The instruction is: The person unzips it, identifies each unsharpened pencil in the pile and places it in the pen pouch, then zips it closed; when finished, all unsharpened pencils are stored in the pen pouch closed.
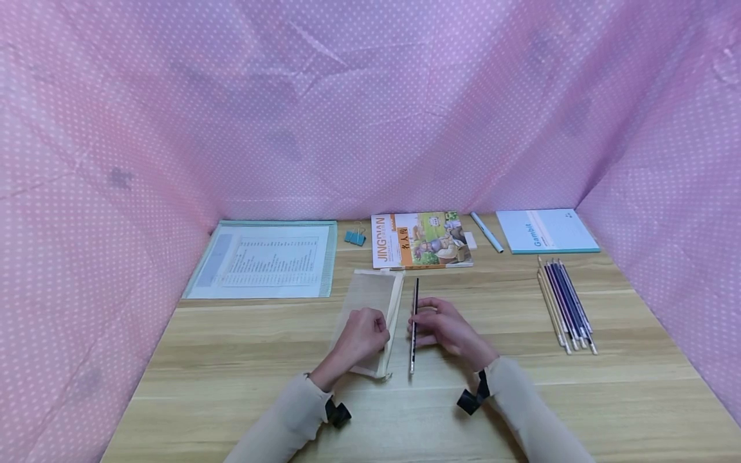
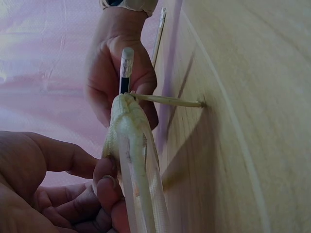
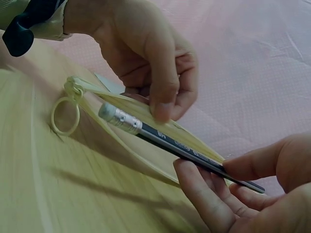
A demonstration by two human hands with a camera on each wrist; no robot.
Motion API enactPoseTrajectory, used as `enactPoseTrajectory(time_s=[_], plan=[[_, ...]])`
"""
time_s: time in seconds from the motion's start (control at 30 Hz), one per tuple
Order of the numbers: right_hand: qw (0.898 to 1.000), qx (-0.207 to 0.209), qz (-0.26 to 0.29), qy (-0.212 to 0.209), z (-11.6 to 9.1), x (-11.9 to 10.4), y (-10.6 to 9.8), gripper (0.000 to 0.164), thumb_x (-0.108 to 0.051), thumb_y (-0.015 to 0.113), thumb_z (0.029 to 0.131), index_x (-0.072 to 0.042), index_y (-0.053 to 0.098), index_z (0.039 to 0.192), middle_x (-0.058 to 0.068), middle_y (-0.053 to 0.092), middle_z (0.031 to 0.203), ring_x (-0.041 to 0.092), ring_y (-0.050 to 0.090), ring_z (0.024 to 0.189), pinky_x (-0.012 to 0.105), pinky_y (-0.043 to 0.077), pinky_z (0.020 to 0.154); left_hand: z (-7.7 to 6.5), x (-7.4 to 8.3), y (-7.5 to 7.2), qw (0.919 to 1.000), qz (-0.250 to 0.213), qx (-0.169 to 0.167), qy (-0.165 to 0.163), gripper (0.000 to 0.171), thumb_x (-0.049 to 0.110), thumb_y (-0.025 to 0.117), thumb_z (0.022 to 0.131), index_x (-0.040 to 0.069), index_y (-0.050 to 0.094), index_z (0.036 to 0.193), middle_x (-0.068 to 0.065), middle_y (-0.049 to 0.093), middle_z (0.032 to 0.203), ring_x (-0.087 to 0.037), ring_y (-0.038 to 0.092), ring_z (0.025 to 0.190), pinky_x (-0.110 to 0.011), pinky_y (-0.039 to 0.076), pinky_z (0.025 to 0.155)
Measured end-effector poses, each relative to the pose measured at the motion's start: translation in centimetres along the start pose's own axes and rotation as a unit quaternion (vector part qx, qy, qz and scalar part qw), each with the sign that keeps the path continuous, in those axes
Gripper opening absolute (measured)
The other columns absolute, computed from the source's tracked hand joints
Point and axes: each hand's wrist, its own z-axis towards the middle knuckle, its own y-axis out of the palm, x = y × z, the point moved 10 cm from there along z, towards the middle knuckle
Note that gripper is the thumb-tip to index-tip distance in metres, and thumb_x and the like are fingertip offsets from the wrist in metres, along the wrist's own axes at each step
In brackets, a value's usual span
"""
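My left hand pinches the upper edge of a translucent zip pouch with pale cream trim. In the right wrist view the pouch's mouth gapes along the zip, and a ring pull hangs at its near end. A dark pencil with a metal band and a pale eraser is held between the thumb and fingers of my right hand. It lies alongside the pouch mouth, just right of the pouch in the head view, with the eraser end toward me.
Several pencils lie in a bunch at the right. Along the back are a document folder, a teal binder clip, a picture-covered book, a light-blue pen, a small white block and a pale blue notebook.
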Motion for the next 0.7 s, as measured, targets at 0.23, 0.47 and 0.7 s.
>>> enactPoseTrajectory(time_s=[0.23, 0.47, 0.7], plan=[[1.0, 0.007, -0.006, 0.008, 1.1, 0.2, 1.0, 0.046, -0.001, 0.054, 0.096, 0.007, 0.035, 0.137, 0.0, 0.07, 0.091, 0.014, 0.072, 0.081, 0.032, 0.062, 0.074, 0.0, 0.1, 0.0, 1.0, 0.002, 0.0, 0.002, 0.013, -0.002, 0.061, 0.077, 0.004, 0.064, 0.066, 0.001, 0.057, 0.056, -0.007, 0.047, 0.048, -0.019, 0.036, 0.043], [0.999, 0.029, -0.016, 0.024, 1.9, 0.4, 1.4, 0.044, -0.002, 0.054, 0.096, 0.007, 0.038, 0.137, 0.007, 0.068, 0.099, 0.016, 0.071, 0.085, 0.033, 0.062, 0.077, 0.1, 0.0, 0.0, 1.0, -0.002, -0.003, 0.005, 0.012, -0.001, 0.061, 0.078, 0.004, 0.065, 0.067, -0.001, 0.06, 0.057, -0.006, 0.048, 0.048, -0.019, 0.038, 0.043], [0.998, 0.047, -0.022, 0.032, 2.3, 0.2, 2.0, 0.04, 0.001, 0.053, 0.096, 0.006, 0.042, 0.133, 0.008, 0.063, 0.1, 0.014, 0.07, 0.082, 0.032, 0.062, 0.076, 0.1, -0.1, 0.0, 1.0, -0.006, -0.005, -0.004, 0.013, -0.001, 0.062, 0.079, 0.004, 0.064, 0.067, 0.0, 0.058, 0.056, -0.007, 0.048, 0.048, -0.02, 0.037, 0.043]])
